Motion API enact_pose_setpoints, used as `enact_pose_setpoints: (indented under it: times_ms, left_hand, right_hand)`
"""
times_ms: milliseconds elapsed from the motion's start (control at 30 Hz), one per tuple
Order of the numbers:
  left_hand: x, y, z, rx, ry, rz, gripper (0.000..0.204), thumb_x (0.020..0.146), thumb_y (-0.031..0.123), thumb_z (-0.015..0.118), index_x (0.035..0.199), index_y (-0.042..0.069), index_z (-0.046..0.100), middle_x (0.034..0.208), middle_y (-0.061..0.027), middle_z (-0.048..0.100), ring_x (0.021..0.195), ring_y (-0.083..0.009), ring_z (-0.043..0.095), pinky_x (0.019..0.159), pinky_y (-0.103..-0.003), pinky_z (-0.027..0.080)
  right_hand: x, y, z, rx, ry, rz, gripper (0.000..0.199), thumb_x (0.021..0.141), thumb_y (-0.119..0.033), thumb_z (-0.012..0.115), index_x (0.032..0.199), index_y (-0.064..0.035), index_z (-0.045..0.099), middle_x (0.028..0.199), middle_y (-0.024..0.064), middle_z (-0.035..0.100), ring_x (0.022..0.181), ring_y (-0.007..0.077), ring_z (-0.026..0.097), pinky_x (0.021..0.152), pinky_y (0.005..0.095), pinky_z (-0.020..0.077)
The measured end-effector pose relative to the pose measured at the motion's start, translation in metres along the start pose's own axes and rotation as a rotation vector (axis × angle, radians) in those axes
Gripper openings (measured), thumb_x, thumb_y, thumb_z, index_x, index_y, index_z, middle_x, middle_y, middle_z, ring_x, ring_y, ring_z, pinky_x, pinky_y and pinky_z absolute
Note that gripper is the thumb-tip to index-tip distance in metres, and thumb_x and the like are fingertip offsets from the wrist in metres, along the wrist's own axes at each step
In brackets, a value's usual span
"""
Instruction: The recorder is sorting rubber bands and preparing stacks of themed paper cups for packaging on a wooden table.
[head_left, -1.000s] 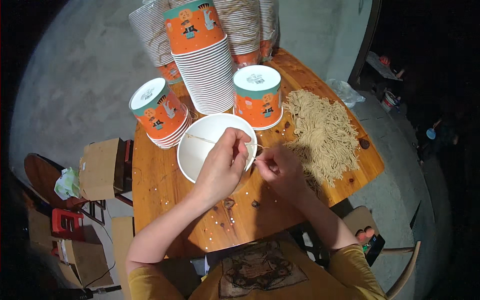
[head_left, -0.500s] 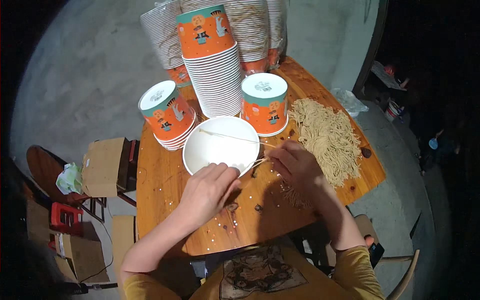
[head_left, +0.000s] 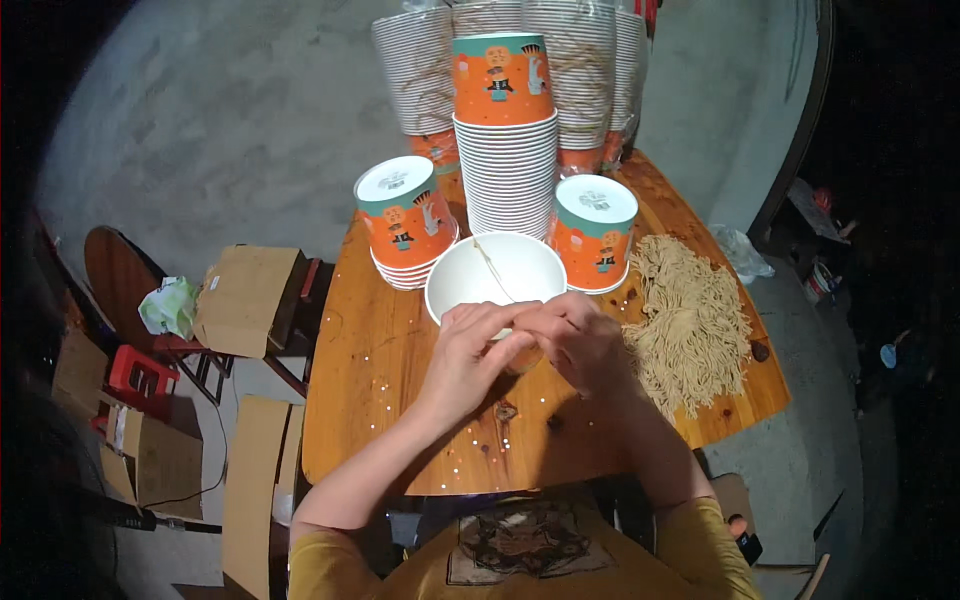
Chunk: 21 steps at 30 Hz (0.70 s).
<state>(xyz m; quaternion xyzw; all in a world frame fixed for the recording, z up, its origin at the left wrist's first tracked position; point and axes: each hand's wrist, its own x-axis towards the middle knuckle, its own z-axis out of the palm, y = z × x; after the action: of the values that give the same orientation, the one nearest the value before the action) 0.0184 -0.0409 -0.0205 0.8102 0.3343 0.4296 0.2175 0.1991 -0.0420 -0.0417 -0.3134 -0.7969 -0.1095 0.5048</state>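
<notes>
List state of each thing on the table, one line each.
White bowl: upright, open, one noodle strand inside.
Left hand: at bowl's near rim, touching right hand.
Right hand: fingers closed, against left hand.
Noodle pile: loose on table.
Cup stacks: upside down, nested.

Both hands now meet at the white bowl's (head_left: 495, 275) near rim — left hand (head_left: 470, 352) and right hand (head_left: 580, 340) touching, no longer apart.

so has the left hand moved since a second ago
Yes. The left hand has drawn back from over the white bowl to its near rim, meeting the right hand.
</notes>
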Motion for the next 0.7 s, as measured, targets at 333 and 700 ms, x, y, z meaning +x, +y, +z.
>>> enact_pose_setpoints:
  times_ms: [333, 700]
  left_hand:
    - [-0.015, 0.007, 0.005, 0.123, 0.065, 0.072, 0.013, 0.085, 0.019, 0.062, 0.094, 0.012, 0.068, 0.086, -0.0004, 0.062, 0.094, -0.0165, 0.056, 0.102, -0.046, 0.020]
    - [-0.025, -0.008, 0.013, 0.232, 0.041, 0.151, 0.014, 0.084, 0.021, 0.064, 0.095, 0.015, 0.071, 0.085, 0.0012, 0.063, 0.096, -0.0154, 0.055, 0.105, -0.047, 0.016]
  right_hand:
    - [0.001, -0.017, -0.015, -0.081, -0.033, -0.064, 0.027, 0.070, -0.010, 0.068, 0.096, -0.0173, 0.063, 0.081, 0.0011, 0.052, 0.069, 0.0173, 0.056, 0.055, 0.0306, 0.0480]
    - [-0.001, -0.030, -0.030, -0.149, -0.024, -0.068, 0.028, 0.075, -0.012, 0.065, 0.102, -0.0205, 0.062, 0.081, -0.0011, 0.049, 0.066, 0.0147, 0.054, 0.053, 0.0274, 0.0463]
